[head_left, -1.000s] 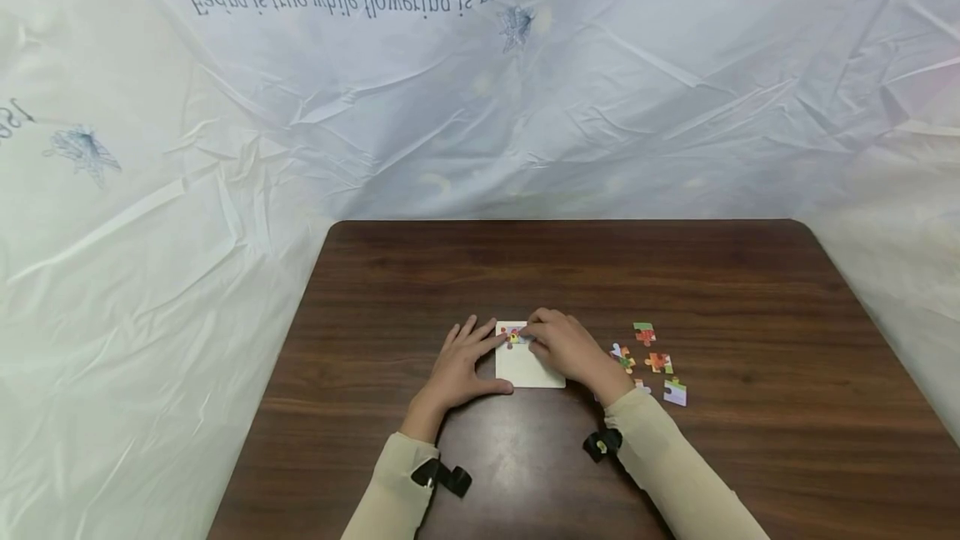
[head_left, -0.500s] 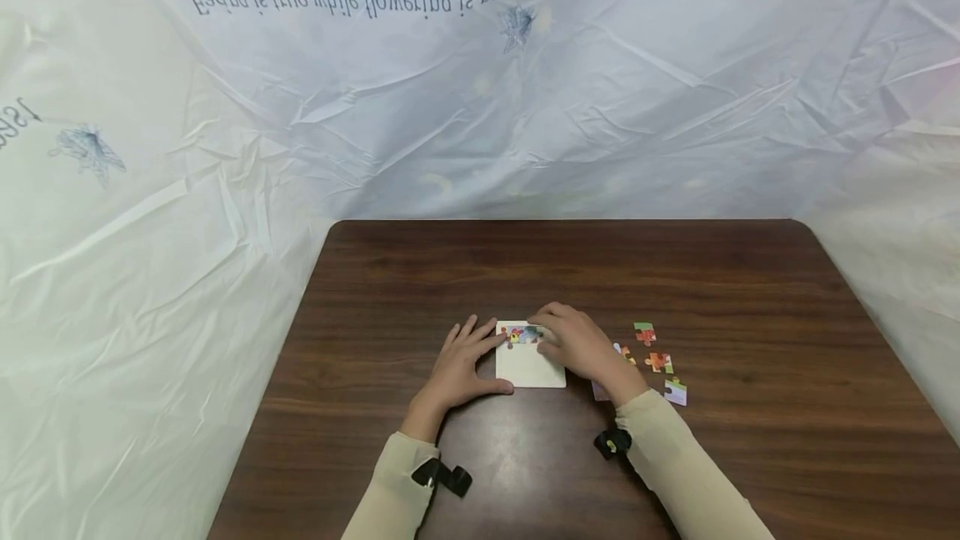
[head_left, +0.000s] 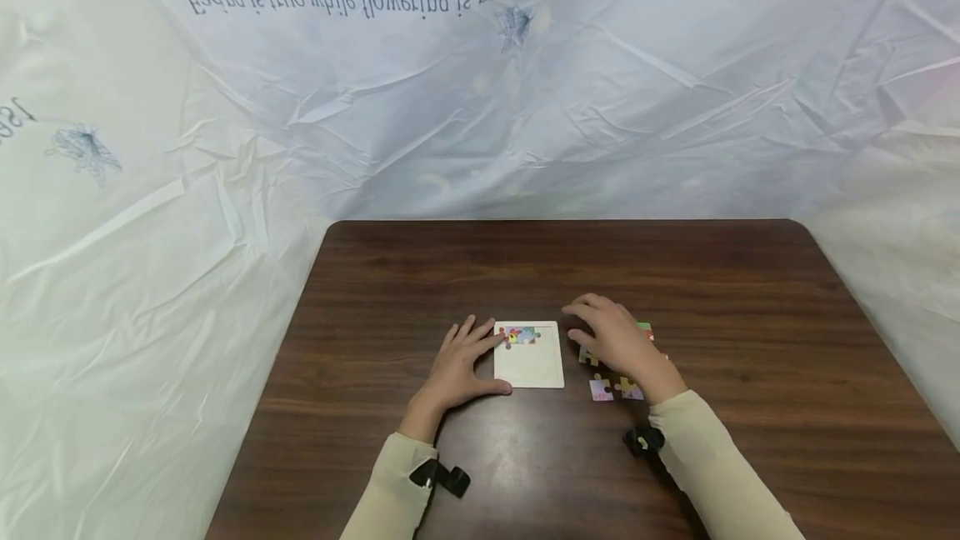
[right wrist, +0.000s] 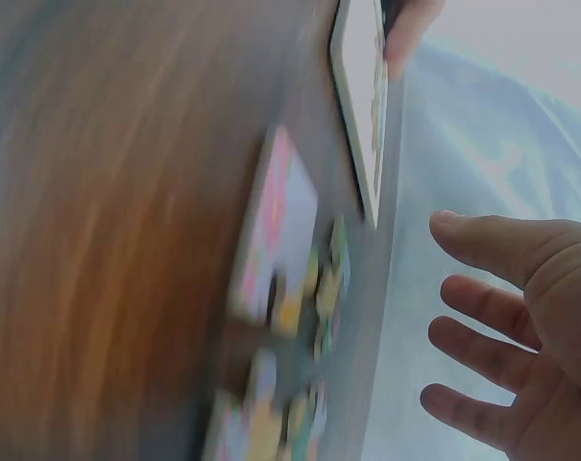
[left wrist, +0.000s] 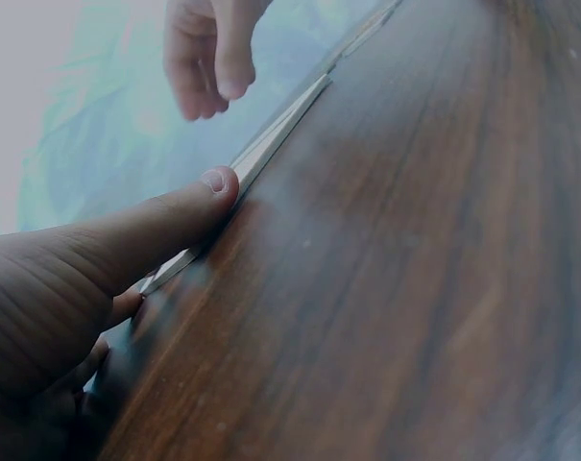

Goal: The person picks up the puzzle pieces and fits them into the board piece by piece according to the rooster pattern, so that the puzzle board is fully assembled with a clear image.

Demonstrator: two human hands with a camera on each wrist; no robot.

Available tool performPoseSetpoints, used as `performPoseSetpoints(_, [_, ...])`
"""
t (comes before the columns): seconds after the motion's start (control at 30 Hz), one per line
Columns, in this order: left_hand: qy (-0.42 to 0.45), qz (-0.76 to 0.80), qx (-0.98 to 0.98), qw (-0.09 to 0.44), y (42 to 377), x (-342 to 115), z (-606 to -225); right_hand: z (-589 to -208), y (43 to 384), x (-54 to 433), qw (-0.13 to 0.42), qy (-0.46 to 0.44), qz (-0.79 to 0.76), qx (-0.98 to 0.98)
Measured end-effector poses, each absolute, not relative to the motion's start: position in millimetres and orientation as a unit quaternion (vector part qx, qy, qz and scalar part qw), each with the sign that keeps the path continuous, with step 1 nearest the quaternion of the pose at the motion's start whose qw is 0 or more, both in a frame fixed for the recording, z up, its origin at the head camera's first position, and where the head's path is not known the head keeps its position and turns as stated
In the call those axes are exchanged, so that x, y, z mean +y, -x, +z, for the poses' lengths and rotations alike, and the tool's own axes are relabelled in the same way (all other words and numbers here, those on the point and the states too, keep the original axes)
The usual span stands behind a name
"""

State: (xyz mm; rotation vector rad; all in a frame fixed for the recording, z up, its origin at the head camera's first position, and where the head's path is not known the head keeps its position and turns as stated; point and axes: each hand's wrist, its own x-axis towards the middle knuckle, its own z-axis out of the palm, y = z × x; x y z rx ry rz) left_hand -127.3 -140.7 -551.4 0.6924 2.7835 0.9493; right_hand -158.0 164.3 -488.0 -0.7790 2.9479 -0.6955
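A small white puzzle tray point(head_left: 532, 369) lies on the table, with a joined strip of colourful puzzle pieces point(head_left: 524, 335) along its top left. My left hand point(head_left: 459, 365) is spread at the tray's left side, its index finger over the strip. In the left wrist view the left thumb point(left wrist: 189, 211) presses against the tray edge. To the right of the tray, my right hand point(head_left: 618, 342) hovers over loose puzzle pieces point(head_left: 601, 390), partly covering them. Its fingers are apart and hold nothing in the right wrist view, where a pink and lilac piece point(right wrist: 282, 226) lies below.
The dark wooden table point(head_left: 420, 273) has a white printed sheet point(head_left: 480, 107) hanging behind it and at both sides. Black straps with small cameras point(head_left: 643, 440) sit on both wrists.
My right hand has let go of a piece in the tray's top row and moved right, over the loose pieces. The left hand has stayed at the tray.
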Motion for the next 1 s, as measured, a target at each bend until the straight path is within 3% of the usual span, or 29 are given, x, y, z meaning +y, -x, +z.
performPoseSetpoints(0.63, [-0.234,0.307,0.921,0.055,126.2,-142.6,-554.3,-489.4,156.0,239.2,0.029,0.207,-0.189,0.959])
performPoseSetpoints(1.0, [-0.225,0.312,0.921,0.061,127.5,-141.6,-554.1,-497.9,158.2,257.7,0.041,0.200,-0.191,0.960])
